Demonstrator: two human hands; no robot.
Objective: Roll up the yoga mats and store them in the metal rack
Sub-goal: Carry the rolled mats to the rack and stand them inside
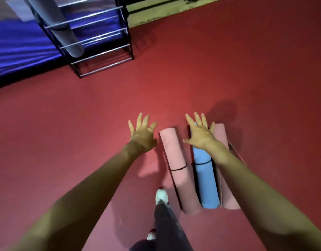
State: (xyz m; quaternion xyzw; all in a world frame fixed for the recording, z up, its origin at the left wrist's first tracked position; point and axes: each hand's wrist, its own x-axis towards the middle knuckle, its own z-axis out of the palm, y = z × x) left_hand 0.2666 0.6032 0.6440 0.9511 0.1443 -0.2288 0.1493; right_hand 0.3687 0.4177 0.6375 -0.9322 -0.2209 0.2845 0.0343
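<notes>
Rolling all done, by the look of it. Left to put away in the metal rack (101,53) at eleven o'clock: three rolled mats on the red floor (210,69) at five o'clock, side by side. Left pink mat (177,169), blue mat (205,182), right pink mat (221,134). Already in the rack: one grey mat (65,33). Two hands, fingers spread wide, holding nothing: left hand (143,134) over bare floor, right hand (200,134) over the blue mat's far end.

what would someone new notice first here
Two open hands are spread over the red floor: the left hand beside the left pink mat, the right hand over the blue mat. At upper left, the metal rack holds a grey rolled mat.
</notes>
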